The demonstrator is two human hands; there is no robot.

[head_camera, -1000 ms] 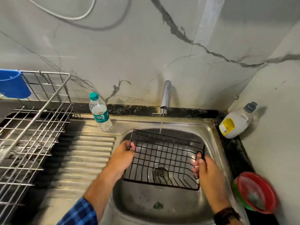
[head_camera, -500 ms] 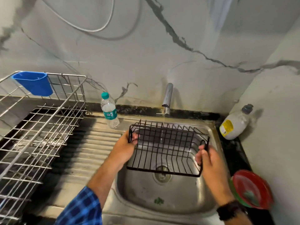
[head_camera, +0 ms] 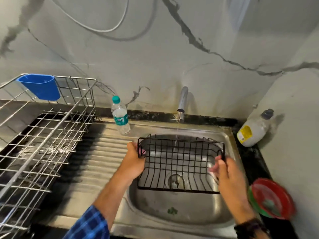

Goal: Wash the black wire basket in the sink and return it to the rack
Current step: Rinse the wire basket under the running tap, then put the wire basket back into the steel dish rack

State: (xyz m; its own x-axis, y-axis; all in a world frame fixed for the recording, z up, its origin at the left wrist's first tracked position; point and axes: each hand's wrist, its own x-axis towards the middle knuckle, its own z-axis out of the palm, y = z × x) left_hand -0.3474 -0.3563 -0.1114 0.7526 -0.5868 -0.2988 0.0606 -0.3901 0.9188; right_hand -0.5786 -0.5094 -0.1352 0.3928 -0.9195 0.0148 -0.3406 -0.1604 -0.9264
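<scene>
The black wire basket (head_camera: pixel 179 163) hangs over the steel sink (head_camera: pixel 188 209), tilted with its open side toward me. A thin stream from the tap (head_camera: pixel 182 100) falls onto its far edge. My left hand (head_camera: pixel 133 161) grips the basket's left end. My right hand (head_camera: pixel 224 171) is at the right end, fingers curled around the wire handle there, slightly blurred. The silver wire rack (head_camera: pixel 43 140) stands on the counter at the left.
A blue plastic cup (head_camera: pixel 40 86) hangs on the rack's back rail. A water bottle (head_camera: pixel 120 116) stands on the ribbed drainboard (head_camera: pixel 96 163). A white soap bottle (head_camera: pixel 253 131) leans in the right corner. Red and green plates (head_camera: pixel 271 198) sit at the right.
Both hands have lifted the basket out of the sink bowl and tilted it upward under the stream. My view has shifted, so more of the rack shows.
</scene>
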